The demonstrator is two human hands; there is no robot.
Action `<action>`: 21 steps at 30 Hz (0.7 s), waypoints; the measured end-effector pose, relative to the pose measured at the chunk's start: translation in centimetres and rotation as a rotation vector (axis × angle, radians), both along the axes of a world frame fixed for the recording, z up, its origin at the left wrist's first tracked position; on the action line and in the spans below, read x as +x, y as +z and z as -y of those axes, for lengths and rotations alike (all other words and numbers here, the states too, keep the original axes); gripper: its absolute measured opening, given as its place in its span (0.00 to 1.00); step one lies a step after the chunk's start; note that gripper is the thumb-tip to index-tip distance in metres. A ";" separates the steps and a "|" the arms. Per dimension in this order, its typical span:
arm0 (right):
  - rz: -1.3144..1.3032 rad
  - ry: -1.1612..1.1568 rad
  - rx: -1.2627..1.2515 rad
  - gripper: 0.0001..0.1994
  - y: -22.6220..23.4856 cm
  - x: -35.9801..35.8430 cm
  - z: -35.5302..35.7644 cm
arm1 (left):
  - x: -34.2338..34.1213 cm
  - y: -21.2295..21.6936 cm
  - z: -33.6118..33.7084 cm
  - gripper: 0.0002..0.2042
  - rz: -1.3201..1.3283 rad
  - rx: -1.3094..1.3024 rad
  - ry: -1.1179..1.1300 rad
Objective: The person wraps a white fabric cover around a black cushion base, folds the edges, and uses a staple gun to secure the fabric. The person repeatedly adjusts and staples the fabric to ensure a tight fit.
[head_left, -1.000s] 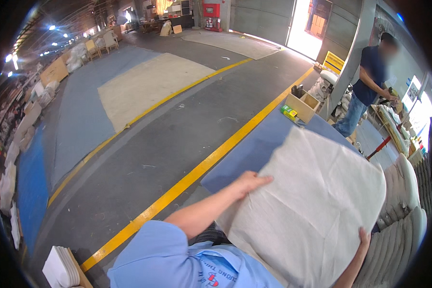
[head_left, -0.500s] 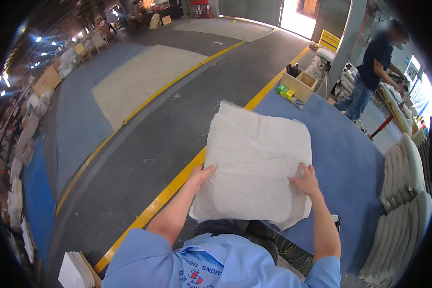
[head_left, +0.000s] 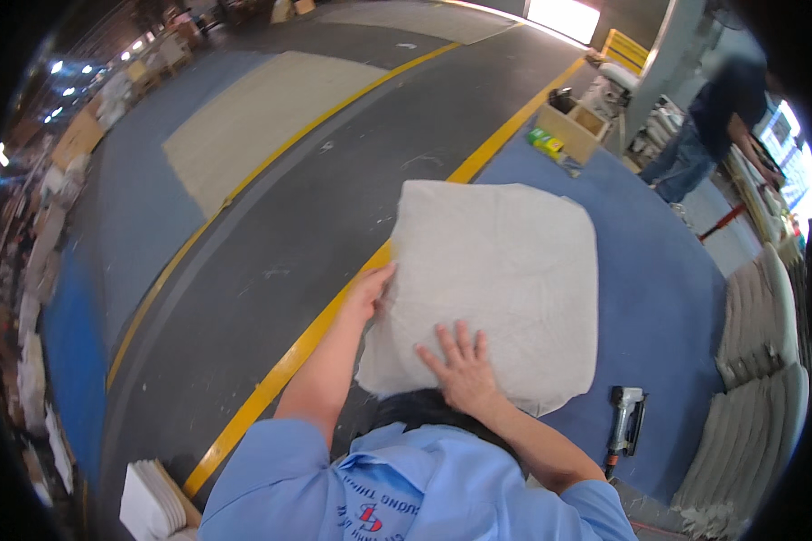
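In front of me lies a squarish seat pad covered in off-white cloth, its cloth edge loose at the near left corner. My left hand grips the pad's left edge, with some of its fingers hidden against the side. On top of the cloth, close to the near edge, my right hand lies flat with its fingers spread. A pneumatic staple gun rests on the blue surface to the right of the pad.
A wooden box and a green-yellow packet sit at the blue surface's far edge. Stacked pale cushions line the right. White panels stand lower left. Another person works at a bench far right.
My right hand has left the pad's right side and now lies flat near its front. My left hand has slid farther along the left edge. The cloth looks smoother; the staple gun has come into view.
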State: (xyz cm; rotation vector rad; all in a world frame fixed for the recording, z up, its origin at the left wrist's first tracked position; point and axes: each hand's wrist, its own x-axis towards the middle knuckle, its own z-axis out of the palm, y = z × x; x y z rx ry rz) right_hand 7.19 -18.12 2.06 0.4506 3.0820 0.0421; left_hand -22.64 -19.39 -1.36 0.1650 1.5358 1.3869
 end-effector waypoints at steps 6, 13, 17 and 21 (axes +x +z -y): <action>-0.706 -0.302 -0.561 0.29 3.7 4.5 -11.3 | -2.7 0.0 -1.1 0.25 0.163 0.146 0.076; -0.736 -1.290 -0.875 0.27 0.0 15.5 -21.5 | 0.0 -0.7 -3.5 0.17 0.173 0.107 0.068; -0.751 -1.195 -0.952 0.29 0.3 12.1 -20.0 | -0.3 -0.3 -1.6 0.12 0.081 0.079 0.200; -0.722 -1.202 -0.833 0.33 1.7 11.8 -17.5 | -0.6 -0.5 1.2 0.10 -0.021 0.012 0.219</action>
